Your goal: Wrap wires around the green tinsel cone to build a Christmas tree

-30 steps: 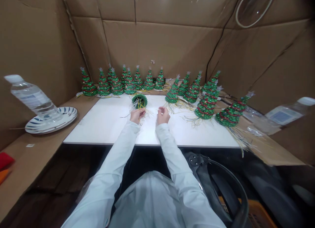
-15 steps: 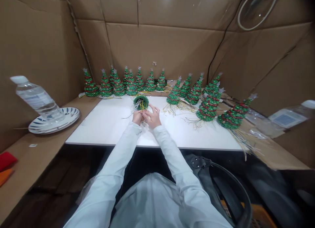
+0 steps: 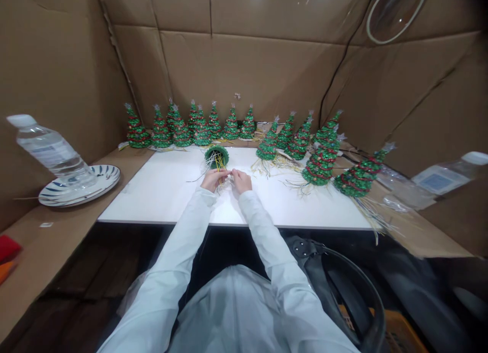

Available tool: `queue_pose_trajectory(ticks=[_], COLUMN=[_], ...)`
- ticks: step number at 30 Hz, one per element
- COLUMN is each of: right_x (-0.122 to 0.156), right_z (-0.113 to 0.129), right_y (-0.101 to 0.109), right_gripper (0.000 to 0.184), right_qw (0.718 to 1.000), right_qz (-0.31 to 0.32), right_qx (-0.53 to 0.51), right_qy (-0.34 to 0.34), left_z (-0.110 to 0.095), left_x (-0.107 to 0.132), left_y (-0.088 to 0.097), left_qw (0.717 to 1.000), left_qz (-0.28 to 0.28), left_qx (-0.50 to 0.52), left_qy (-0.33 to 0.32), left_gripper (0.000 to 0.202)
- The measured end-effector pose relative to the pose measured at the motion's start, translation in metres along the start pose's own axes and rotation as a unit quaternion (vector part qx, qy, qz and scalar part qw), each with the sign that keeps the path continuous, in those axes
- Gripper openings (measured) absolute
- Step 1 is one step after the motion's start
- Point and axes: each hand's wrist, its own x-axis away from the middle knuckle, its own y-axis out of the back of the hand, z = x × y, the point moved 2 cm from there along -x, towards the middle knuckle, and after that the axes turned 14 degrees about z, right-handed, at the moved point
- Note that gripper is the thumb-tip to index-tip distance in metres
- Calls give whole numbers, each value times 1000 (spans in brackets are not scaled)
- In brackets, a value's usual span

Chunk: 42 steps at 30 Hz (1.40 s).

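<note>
Watching through the head camera, I have a small green cone tree (image 3: 216, 156) lying on its side on a white board (image 3: 152, 203), its round, hollow base turned toward me. The tree's surface is knobbly and glittering, like packed beads. A bundle of thin yellow strands (image 3: 219, 166) and paler fibres spills from the hollow and runs down toward my hands. My left hand (image 3: 214, 180) looks clenched on the yellow strands just below the tree, though the fingers hide exactly how much they grasp. My right hand (image 3: 241, 181) sits just beside it, fingers curled and tips almost meeting the left hand's; I cannot tell whether it is gripping any strands. Both arms come in wearing smooth white sleeves (image 3: 181, 246). Beyond the board, a row of upright cone trees (image 3: 202, 131) stands along the back edge, each green with red garland and a clear tip. More trees (image 3: 320, 162) lie on the right, trailing straw-like fibres across the board and the cardboard shelf (image 3: 415, 236). On the left, a clear plastic bottle (image 3: 51, 153) lies tilted on a white plate (image 3: 80, 191) with blue brushstrokes around its rim. A second bottle (image 3: 444, 181) lies at the far right, and creased cardboard walls (image 3: 236, 63) enclose the space.
</note>
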Motion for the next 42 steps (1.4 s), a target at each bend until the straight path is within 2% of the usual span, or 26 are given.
queue_pose_trajectory(ticks=[5, 8, 10, 12, 14, 16, 20, 23, 27, 33, 42], right_x=[-4, -1, 4, 10, 14, 14, 7, 3, 1, 5, 17], right_z=[-7, -7, -3, 5, 12, 15, 14, 12, 7, -4, -7], right_y=[-1, 4, 9, 10, 6, -2, -16, -21, -17, -6, 4], right_gripper=[39, 38, 35, 32, 30, 26, 25, 25, 13, 17, 15], right_qw=[999, 997, 992, 985, 985, 991, 997, 993, 996, 995, 992], right_qz=[-19, -61, -127, -167, -127, -49, 42, 95, 78, 30, 33], right_qx=[-32, -21, -4, -4, -21, -27, -21, -42, -38, -91, -105], right_qy=[-17, -30, -8, 53, 113, 126, 66, 50, 21, -35, -55], left_z=[-2, -2, -3, -3, -4, -5, -7, -8, -8, -7, -8], left_x=[-1, -1, -1, 0, -1, -1, 0, 1, 1, 1, 4], left_y=[1, 0, -1, -2, -3, -3, -5, -6, -4, -2, -2], left_qw=[996, 992, 991, 990, 989, 989, 988, 987, 988, 990, 989], left_qz=[28, 43, 43, 42, 37, 32, 36, 31, 41, 58, 81], left_qx=[45, 69, 75, 80, 87, 91, 91, 90, 80, 60, 48], left_qy=[65, 95, 101, 108, 112, 116, 123, 128, 124, 116, 111], left_gripper=[3, 9, 15, 19, 24, 28, 33, 33, 33, 31, 34])
